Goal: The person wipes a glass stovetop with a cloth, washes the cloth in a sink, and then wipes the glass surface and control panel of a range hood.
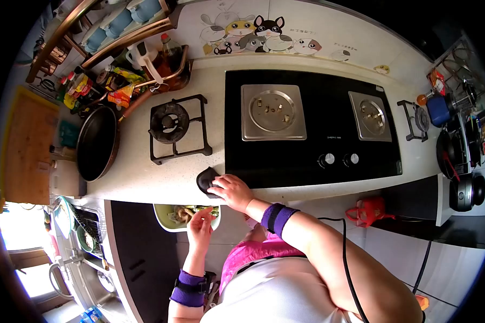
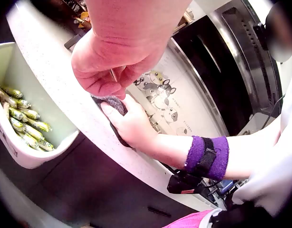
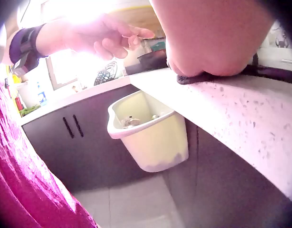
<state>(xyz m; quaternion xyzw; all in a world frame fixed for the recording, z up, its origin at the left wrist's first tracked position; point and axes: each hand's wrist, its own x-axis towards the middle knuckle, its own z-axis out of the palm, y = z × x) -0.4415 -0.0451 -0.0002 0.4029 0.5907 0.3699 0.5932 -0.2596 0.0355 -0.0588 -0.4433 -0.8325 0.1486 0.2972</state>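
My right hand (image 1: 230, 192) grips a dark grey cloth (image 1: 206, 182) on the counter's front edge, left of the black gas cooktop (image 1: 318, 161). In the left wrist view the thumb lies along the fuzzy cloth (image 2: 111, 103), and in the right wrist view the hand hides most of it. My left hand (image 1: 200, 230) hovers in front of the counter with fingers loosely bent, near a pale green waste bin (image 1: 165, 222). Scraps and green-and-white pieces (image 2: 27, 118) lie inside the bin. Two steel burner plates (image 1: 248, 129) on the cooktop carry small food bits.
Left of the cooktop stand a removed pot grate with a burner (image 1: 168, 121) and a black frying pan (image 1: 98, 142). Bottles (image 1: 172, 51) crowd the back left corner. Another grate (image 1: 415, 121) lies at the right. A red bag (image 1: 367, 211) sits below the counter.
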